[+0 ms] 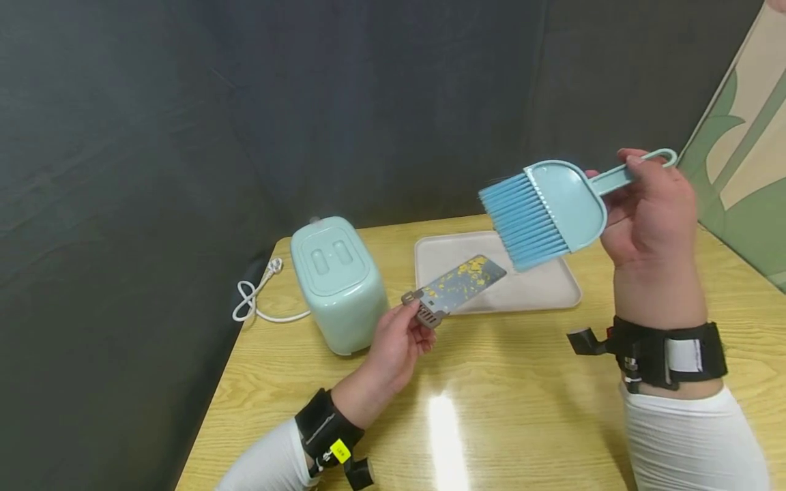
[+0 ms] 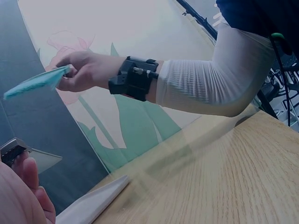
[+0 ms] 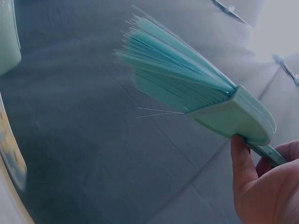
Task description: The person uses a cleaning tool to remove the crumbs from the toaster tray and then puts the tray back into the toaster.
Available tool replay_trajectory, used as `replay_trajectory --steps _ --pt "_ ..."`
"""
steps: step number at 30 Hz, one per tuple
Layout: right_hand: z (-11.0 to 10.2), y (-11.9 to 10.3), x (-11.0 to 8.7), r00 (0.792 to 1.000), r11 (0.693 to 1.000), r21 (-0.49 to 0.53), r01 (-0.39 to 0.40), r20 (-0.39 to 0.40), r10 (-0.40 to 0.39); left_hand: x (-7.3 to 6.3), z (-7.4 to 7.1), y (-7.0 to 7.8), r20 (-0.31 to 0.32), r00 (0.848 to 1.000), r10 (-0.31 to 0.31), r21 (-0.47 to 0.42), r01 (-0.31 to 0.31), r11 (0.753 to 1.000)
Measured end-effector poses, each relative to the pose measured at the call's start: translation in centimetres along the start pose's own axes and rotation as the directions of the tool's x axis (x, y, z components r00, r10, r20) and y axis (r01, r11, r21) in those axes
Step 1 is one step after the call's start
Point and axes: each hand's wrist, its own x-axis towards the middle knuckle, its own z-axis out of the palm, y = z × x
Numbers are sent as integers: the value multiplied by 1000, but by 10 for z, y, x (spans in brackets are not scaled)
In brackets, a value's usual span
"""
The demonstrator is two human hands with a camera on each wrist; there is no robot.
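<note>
Beyond the left hand [image 1: 394,346] juts its pinched tray [image 1: 462,286]; the right [image 1: 651,215] grips a brush [image 1: 555,210].

No text, brand or number can be read with certainty. In the head view, a small bright-yellow rectangular label [image 1: 340,450] on the left black fabric wristband [image 1: 323,421] carries a short row of dark characters, too small and blurred to make out. A white rectangular patch [image 1: 684,355] on the right black fabric wristband [image 1: 645,349] shows no legible lettering.
</note>
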Motion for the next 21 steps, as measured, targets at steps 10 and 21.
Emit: replay_trajectory --steps 10,21 --pt "29 35 -17 987 990 -142 -22 152 44 5 -1 -3 -12 1000 -8 -6 8 1000" --pt "30 63 -25 962 956 -283 -81 228 149 3 -3 -2 -19 1000 -17 1 17 1000"
